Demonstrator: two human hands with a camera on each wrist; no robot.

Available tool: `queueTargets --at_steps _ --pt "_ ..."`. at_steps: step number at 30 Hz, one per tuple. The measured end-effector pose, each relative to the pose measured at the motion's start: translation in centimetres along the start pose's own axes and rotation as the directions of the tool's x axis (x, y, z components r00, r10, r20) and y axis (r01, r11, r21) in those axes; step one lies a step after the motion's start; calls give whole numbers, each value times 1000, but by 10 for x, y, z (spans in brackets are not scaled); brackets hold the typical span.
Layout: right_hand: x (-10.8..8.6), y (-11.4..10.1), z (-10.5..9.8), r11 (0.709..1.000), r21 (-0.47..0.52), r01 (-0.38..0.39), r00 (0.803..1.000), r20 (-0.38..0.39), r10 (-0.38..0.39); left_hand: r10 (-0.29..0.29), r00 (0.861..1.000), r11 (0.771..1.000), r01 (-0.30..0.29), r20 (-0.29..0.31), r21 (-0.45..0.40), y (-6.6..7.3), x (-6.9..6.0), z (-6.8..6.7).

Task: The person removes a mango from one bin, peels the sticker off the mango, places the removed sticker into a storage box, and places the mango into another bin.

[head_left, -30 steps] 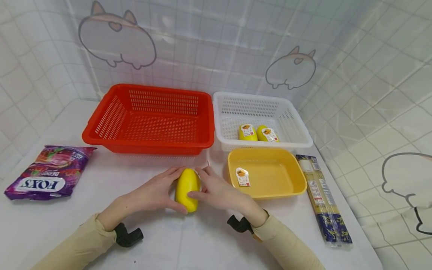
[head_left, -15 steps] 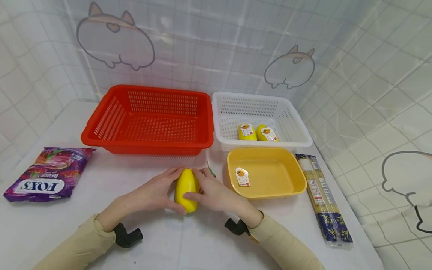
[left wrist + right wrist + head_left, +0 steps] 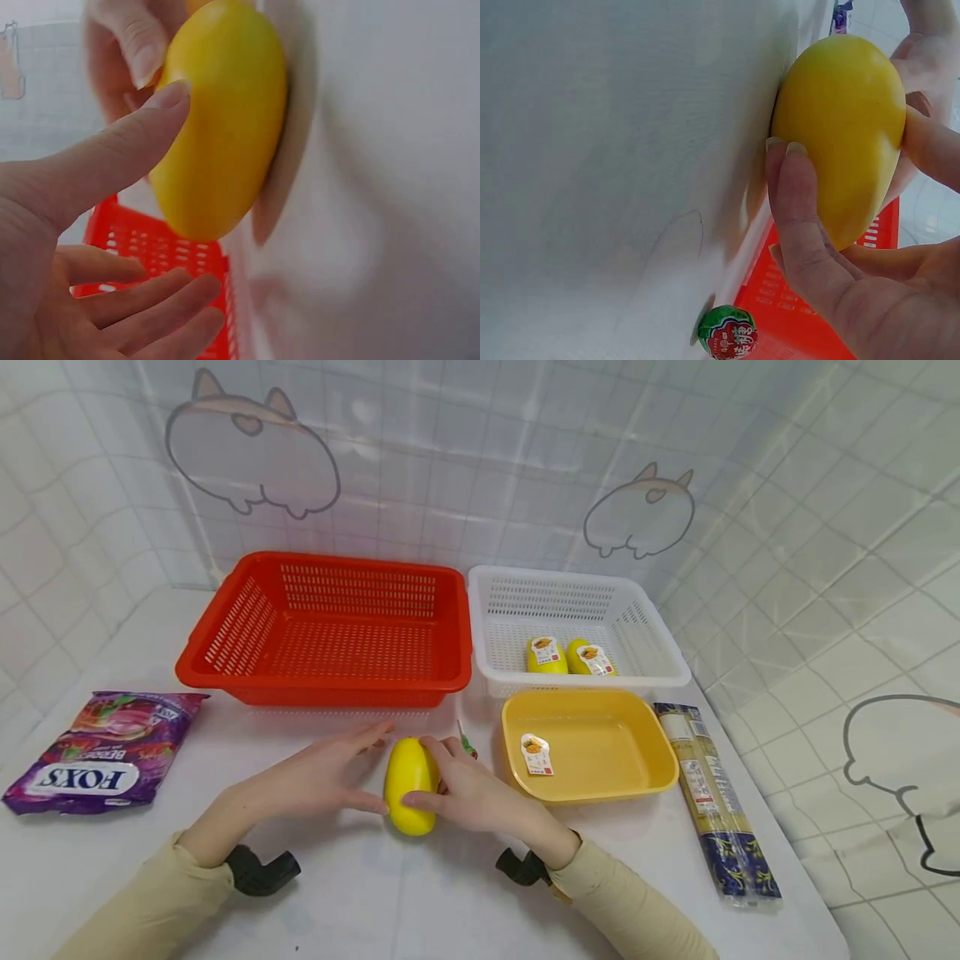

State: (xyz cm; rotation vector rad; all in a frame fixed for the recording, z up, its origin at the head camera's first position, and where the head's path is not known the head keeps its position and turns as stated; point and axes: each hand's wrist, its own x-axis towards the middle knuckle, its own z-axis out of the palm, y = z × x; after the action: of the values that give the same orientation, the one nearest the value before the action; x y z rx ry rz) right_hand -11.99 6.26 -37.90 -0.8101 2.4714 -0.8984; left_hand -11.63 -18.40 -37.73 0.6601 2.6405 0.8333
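Observation:
A smooth yellow mango (image 3: 408, 785) lies lengthwise on the white table between both hands. My right hand (image 3: 480, 793) grips it from the right, with the thumb over its top and the fingers along its side and far end. Beside it on the left, my left hand (image 3: 315, 781) has its fingers spread apart from the mango. In the left wrist view the left thumb reaches up to the mango (image 3: 221, 120); whether it touches is hard to tell. Just past the right hand lies a lollipop (image 3: 728, 332) in a green and red wrapper, its thin stick pointing away.
Behind the hands stand a red basket (image 3: 330, 689) and a white basket (image 3: 630, 680) holding two labelled mangoes (image 3: 547, 662). A yellow tray (image 3: 600, 752) with a sticker inside is at right, beside a long noodle packet (image 3: 716, 802). A purple Fox's bag (image 3: 108, 752) lies at left.
My left hand has let go of the mango and drawn back a little to the left, its fingers opening. My right hand has shifted slightly left and keeps its grip.

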Motion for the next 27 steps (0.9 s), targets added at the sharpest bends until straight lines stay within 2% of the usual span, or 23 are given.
queueTargets --at_steps 3,7,12,15,18,22,25,27 --pt "-1 0 0 1000 -4 -17 1000 5 17 -33 999 999 33 0 -26 -1 -2 -6" --pt "-1 -1 0 1000 -5 -29 1000 8 29 -40 999 998 39 -16 -49 -3 -6 -14" --pt "-1 -2 0 999 -11 -53 999 14 53 -2 996 997 -4 -85 -73 -7 -11 -26" --pt "-1 -2 0 998 -15 -59 998 18 60 41 986 995 -56 -160 -87 -9 -15 -34" --pt "0 -3 0 998 -18 -60 998 21 61 55 970 995 -72 -239 -66 -10 -20 -45" --pt "0 -3 0 998 -23 -58 998 21 59 -9 943 997 -15 -334 -71 -12 -28 -61" --pt "0 -2 0 998 -23 -57 998 23 58 -59 905 995 21 -421 -93 -16 -34 -72" --pt "1 -2 0 998 -20 -57 998 25 57 -87 872 994 47 -481 -96 -22 -38 -80"
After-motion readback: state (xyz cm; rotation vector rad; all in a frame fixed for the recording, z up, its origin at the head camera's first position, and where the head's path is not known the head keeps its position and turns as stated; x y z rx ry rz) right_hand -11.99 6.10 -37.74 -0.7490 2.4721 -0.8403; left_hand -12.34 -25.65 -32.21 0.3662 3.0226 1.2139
